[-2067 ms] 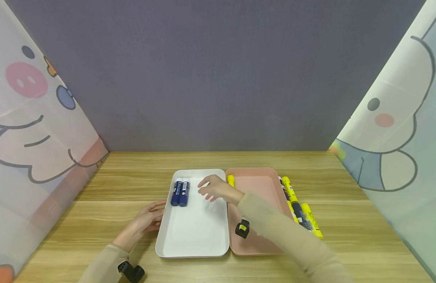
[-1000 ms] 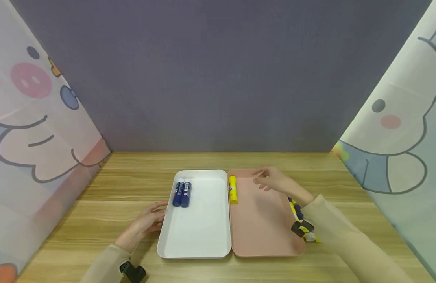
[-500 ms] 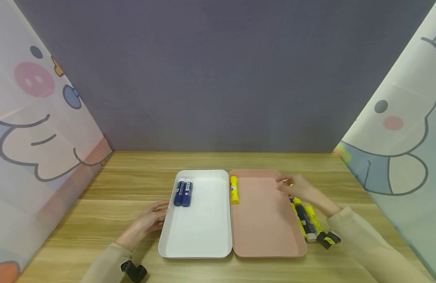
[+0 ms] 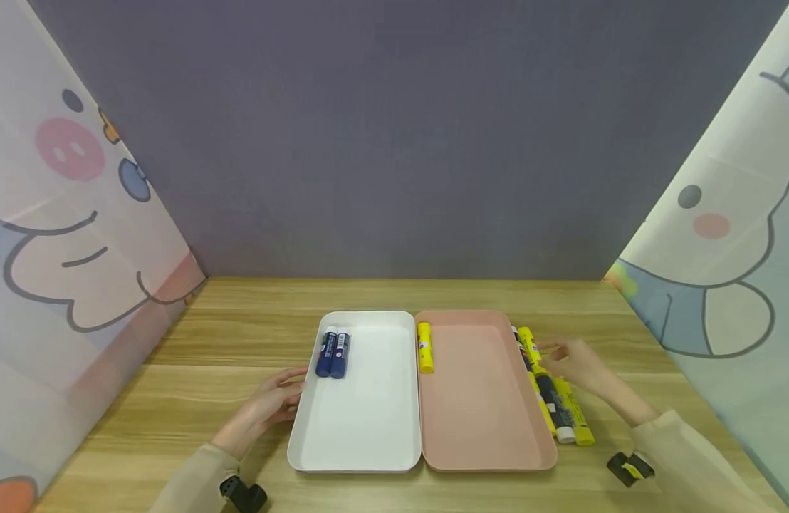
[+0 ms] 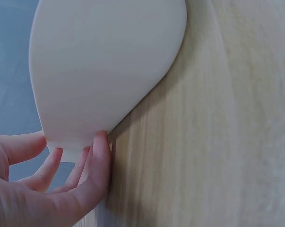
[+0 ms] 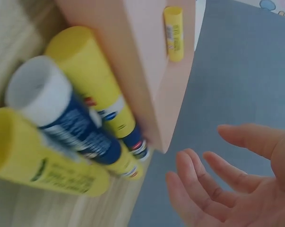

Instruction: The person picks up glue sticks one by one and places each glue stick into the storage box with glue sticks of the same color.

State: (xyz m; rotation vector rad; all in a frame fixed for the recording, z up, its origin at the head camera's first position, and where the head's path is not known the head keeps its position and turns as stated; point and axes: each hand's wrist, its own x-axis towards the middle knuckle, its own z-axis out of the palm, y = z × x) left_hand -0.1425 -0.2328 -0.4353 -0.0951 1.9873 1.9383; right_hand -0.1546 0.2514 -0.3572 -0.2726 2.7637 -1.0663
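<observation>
My left hand (image 4: 266,407) touches the left wall of a white tray (image 4: 356,434) with relaxed fingers; the left wrist view shows thumb and fingertips at its edge. Inside that tray, two dark blue glue sticks (image 4: 340,356) lie side by side near the far left corner. A pink tray (image 4: 484,427) adjoins it on the right, with a yellow glue stick (image 4: 425,349) along its left wall. My right hand (image 4: 577,365) hovers with spread fingers beside several glue sticks right of the pink tray, among them a blue one with a white cap (image 6: 76,118) between yellow ones (image 6: 99,80).
The trays stand on a wood-grain table (image 4: 253,313) in front of a grey upright panel (image 4: 394,142). Cartoon-printed sheets (image 4: 80,214) flank the table on both sides. Black wrist cameras sit on both sleeves.
My right hand has moved from over the white tray, across the pink tray, to the glue sticks on the right. The left hand stays at the white tray.
</observation>
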